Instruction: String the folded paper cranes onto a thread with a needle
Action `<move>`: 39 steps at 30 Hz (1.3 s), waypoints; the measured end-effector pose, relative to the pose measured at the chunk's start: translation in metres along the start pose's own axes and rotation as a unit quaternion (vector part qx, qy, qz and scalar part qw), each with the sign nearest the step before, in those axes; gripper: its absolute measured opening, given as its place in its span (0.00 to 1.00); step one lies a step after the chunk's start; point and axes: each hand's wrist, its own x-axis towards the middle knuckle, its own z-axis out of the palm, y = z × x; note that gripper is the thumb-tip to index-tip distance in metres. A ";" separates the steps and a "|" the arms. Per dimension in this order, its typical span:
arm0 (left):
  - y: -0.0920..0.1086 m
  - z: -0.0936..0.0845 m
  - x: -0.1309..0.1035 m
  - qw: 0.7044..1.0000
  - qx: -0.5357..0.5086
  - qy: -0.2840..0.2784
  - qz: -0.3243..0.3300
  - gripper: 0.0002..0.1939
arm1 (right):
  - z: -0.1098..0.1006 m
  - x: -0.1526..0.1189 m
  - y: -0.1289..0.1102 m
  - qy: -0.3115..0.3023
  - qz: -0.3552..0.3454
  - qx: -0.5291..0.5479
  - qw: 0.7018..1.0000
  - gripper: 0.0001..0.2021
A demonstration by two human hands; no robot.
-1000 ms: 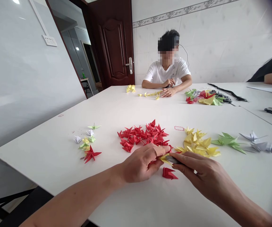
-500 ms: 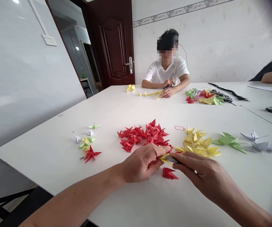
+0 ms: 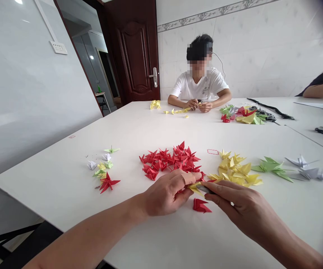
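Observation:
Between the fingers of my left hand [image 3: 168, 194] is a small yellow paper crane [image 3: 195, 188], its pointed end showing. My right hand [image 3: 241, 201] pinches a slim grey tool [image 3: 205, 189] whose tip meets the crane; its exact kind is hidden by the fingers. Just below the fingertips lies a single red paper crane [image 3: 201, 205]. A heap of red paper cranes [image 3: 168, 162] spreads behind my left hand. Yellow paper cranes [image 3: 234, 170] are piled behind my right hand.
Green paper cranes [image 3: 272, 167] and silvery-white ones [image 3: 313, 173] lie to the right. A small mixed group with a red crane [image 3: 109, 182] is at left. Across the white table [image 3: 111, 125], a person [image 3: 197, 84] handles small yellow pieces beside a colourful pile [image 3: 245, 114].
My hands, the crane and the tool have barely moved. The person opposite has lifted one hand from the table and now holds something small between both hands.

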 end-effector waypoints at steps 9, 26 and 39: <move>0.001 -0.004 0.000 0.999 0.026 0.006 -0.025 0.23 | -0.005 0.004 -0.006 0.036 -0.034 0.020 0.999 0.12; 0.007 -0.010 0.002 0.999 0.023 0.022 -0.030 0.20 | -0.018 0.007 0.006 0.149 0.019 0.018 0.988 0.07; -0.019 -0.040 0.006 0.987 0.087 0.129 -0.039 0.08 | -0.040 0.011 0.057 0.217 0.262 -0.121 0.933 0.15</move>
